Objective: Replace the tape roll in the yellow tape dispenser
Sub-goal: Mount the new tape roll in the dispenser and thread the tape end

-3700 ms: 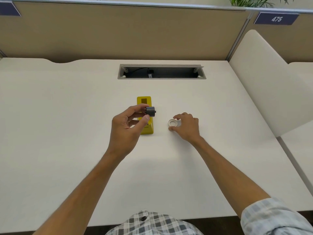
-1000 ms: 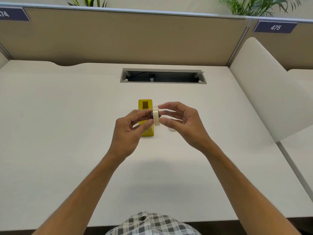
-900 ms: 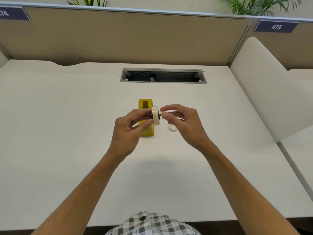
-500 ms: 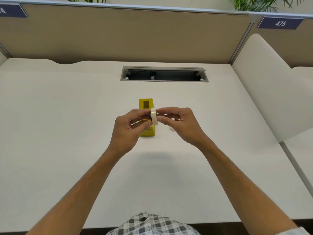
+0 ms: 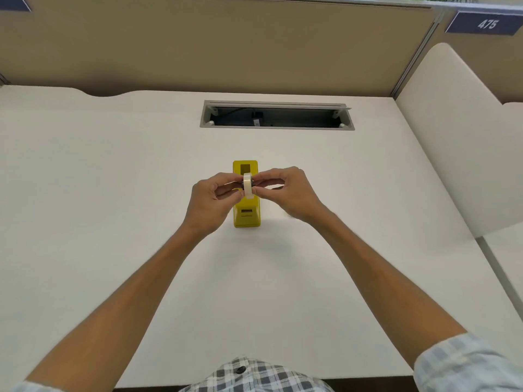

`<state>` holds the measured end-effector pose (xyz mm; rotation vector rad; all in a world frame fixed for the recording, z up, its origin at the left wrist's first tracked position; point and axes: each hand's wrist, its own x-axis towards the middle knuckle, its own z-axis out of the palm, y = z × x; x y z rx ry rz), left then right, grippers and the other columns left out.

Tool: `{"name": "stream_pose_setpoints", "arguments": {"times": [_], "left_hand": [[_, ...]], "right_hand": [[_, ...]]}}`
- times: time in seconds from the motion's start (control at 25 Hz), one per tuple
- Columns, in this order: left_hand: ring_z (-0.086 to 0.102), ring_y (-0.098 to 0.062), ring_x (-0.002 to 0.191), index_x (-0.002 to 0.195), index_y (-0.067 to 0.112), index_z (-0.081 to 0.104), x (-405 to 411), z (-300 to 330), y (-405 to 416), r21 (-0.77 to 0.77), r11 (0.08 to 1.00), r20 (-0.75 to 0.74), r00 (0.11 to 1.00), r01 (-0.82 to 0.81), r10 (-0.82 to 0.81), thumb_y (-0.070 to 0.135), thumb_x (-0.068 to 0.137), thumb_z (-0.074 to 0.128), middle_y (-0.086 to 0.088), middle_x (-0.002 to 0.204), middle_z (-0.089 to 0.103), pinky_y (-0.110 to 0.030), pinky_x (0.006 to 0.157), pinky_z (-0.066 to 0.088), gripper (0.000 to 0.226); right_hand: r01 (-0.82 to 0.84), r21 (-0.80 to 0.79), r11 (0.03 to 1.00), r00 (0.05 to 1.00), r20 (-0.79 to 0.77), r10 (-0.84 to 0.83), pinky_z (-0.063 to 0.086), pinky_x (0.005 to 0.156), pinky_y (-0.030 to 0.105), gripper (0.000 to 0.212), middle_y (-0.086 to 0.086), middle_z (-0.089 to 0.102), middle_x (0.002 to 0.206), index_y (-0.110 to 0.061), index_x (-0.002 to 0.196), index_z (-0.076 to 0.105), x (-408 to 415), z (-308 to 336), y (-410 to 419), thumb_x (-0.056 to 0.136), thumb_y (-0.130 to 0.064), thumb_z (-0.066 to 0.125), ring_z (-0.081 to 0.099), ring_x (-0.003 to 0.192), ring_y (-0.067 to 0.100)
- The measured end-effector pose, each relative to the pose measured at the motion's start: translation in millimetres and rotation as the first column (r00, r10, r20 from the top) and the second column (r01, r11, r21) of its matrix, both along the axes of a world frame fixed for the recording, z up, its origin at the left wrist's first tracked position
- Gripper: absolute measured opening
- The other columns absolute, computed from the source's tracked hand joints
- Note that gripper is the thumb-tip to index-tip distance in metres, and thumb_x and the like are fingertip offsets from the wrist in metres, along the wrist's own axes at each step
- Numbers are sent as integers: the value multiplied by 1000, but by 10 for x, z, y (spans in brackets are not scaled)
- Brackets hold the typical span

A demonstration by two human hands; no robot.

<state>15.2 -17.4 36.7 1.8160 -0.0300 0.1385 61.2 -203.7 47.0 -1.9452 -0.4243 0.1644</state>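
Both hands pinched one pale, smooth roll [image 5: 248,185] on its dark hub: the left hand [image 5: 212,201] from one side, the right hand [image 5: 285,190] from the other. It hung above the glossy yellow boxy dispenser [image 5: 245,213] mid-worktop [image 5: 113,193]. Half a second earlier the roll had been held beside the dispenser.

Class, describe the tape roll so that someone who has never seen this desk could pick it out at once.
Start at the long cable slot at the back of the white desk and come forward to the yellow tape dispenser. Above it, the left hand and right hand pinch the tape roll between their fingertips. It is the only small whitish ring, held on edge.
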Motion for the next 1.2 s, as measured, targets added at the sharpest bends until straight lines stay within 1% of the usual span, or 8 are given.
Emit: {"name": "stream_pose_setpoints", "arguments": {"times": [0.08,0.16,0.28,0.36,0.6,0.72,0.84,1.2], "left_hand": [[69,-11,100,112,9,70,122,-86,36,57,998,15,1000,-11,11,1,83,70,-3,108,72,-30,93,55,30],[65,-8,106,113,16,71,233,-149,54,154,987,41,999,-33,27,12,84,72,3,110,71,-22,95,49,29],[59,-1,103,113,20,70,361,-218,48,240,968,48,997,-78,68,19,85,72,10,110,69,-2,84,39,28],[59,-3,102,112,19,71,436,-273,54,264,961,48,996,-85,74,19,84,72,9,109,69,2,80,37,28],[58,-9,106,111,16,71,571,-388,69,301,952,57,997,-60,45,15,84,72,1,114,69,0,83,36,27],[53,-11,116,115,15,69,631,-431,79,343,937,39,997,-71,61,12,85,69,3,124,63,-15,96,37,30],[51,-14,120,115,16,69,677,-454,93,364,929,29,998,-58,51,10,86,68,2,126,61,-26,99,39,30],[49,-18,124,112,15,71,702,-493,67,392,917,3,997,-74,79,12,85,69,1,128,60,-25,98,36,27]], "right_hand": [[-5,-45,999,1000,12,6,58,83,29,27,2,76,96,-11,107,75,119,-70,52,81,-15,77,71,87,7],[0,-71,997,1000,23,1,58,82,28,26,0,75,94,-11,106,75,231,-130,92,80,-16,76,71,86,7],[0,-116,993,999,34,4,58,83,31,26,-2,75,92,-13,104,76,377,-206,126,79,-20,76,70,87,7],[-8,-146,989,999,36,13,58,84,34,25,-4,75,91,-15,103,76,451,-248,137,78,-20,76,70,87,7],[-8,-276,961,997,69,28,56,82,40,23,-7,72,93,-20,102,75,588,-347,147,80,-28,76,66,86,8],[2,-346,938,994,100,35,55,76,37,25,-3,67,97,-19,106,74,629,-315,179,83,-31,74,61,85,13],[-6,-396,918,993,106,52,53,74,35,29,-1,64,99,-18,109,73,660,-308,206,85,-32,73,59,85,15],[15,-430,903,995,91,27,55,73,34,33,-4,65,99,-19,108,73,687,-341,236,81,-38,74,61,84,13]]}}
